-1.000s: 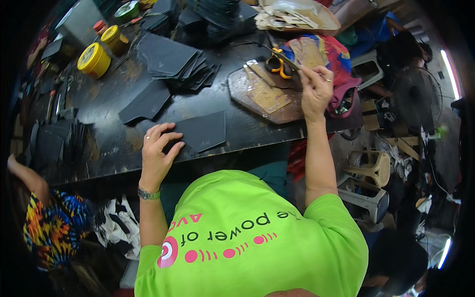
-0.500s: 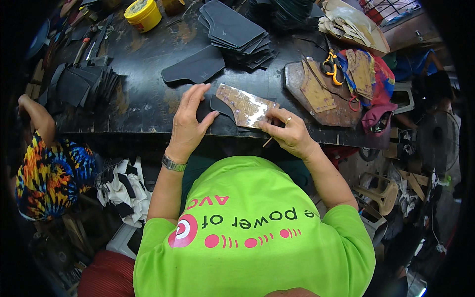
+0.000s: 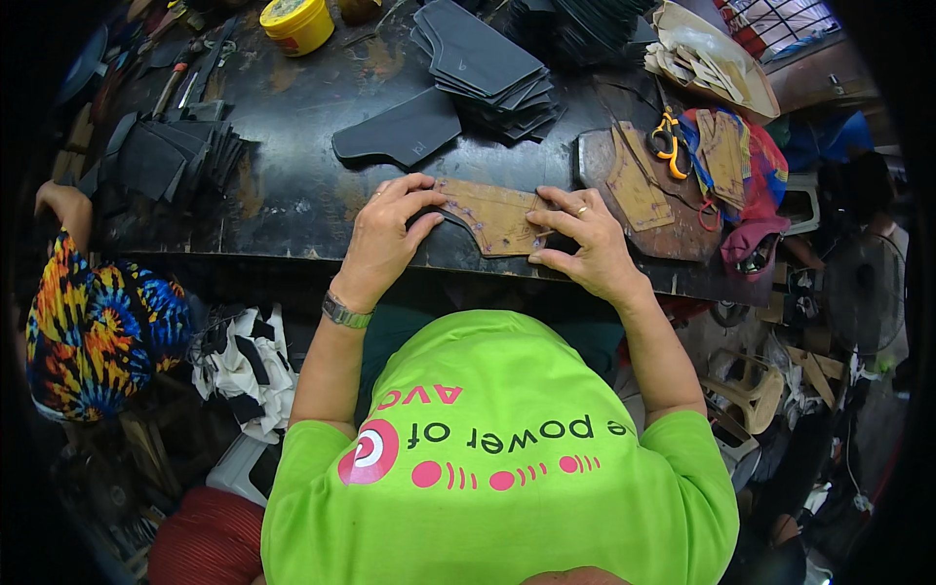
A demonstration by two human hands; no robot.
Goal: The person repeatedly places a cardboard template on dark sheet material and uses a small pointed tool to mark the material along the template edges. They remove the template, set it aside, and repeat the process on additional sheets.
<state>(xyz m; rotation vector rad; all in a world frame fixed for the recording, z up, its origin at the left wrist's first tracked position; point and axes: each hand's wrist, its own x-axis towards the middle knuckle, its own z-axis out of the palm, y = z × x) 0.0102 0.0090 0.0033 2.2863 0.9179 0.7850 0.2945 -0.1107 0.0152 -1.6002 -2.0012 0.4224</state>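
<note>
A brown cardboard pattern piece point(image 3: 494, 214) lies flat on a dark cut sheet at the near edge of the black workbench point(image 3: 292, 185). My left hand point(image 3: 387, 237) presses its left end with spread fingers. My right hand point(image 3: 583, 240), wearing a ring, holds down its right end; something thin may be pinched in its fingers, but I cannot tell. A single dark cut piece point(image 3: 398, 130) lies just beyond the pattern.
A stack of dark cut pieces point(image 3: 487, 63) sits behind, another pile point(image 3: 161, 156) at the left. Orange-handled scissors point(image 3: 667, 141) rest on a brown board point(image 3: 639, 195) at right. A yellow tin point(image 3: 297, 21) stands far back. Another person in a colourful shirt point(image 3: 93, 322) is at left.
My right hand brought the brown pattern from the right board to the dark sheet in front of me. Both hands now hold it flat, and the view has shifted closer.
</note>
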